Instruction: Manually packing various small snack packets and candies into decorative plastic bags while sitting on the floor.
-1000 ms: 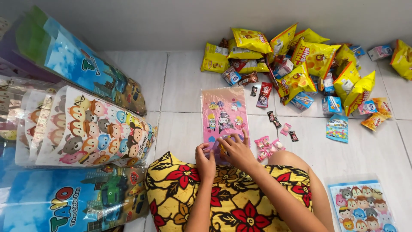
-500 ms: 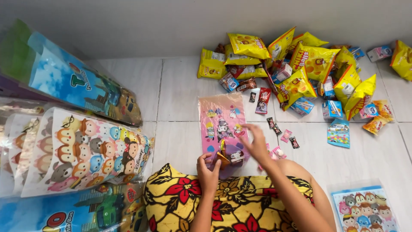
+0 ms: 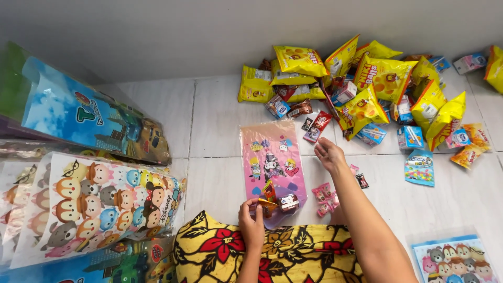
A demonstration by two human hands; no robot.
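Note:
A pink cartoon-printed plastic bag [image 3: 271,160] lies flat on the white tiled floor [image 3: 215,131] in front of me, with a few small snacks inside its near end. My left hand [image 3: 252,222] grips the bag's near opening. My right hand [image 3: 329,153] is stretched out past the bag's right edge, fingers loosely spread and holding nothing, just short of some small dark candy packets [image 3: 314,126]. Pink wrapped sweets [image 3: 325,193] lie beside my forearm.
A heap of yellow snack bags [image 3: 367,78] and small boxes fills the far right by the wall. Stacks of large cartoon-printed bags [image 3: 99,199] stand at the left. Another printed bag [image 3: 453,259] lies at the lower right. My flowered skirt [image 3: 267,257] covers the near floor.
My right hand left the bag's opening and reached out to the far right towards the loose candy. The left hand stayed on the bag's near end. Snacks now show inside the bag.

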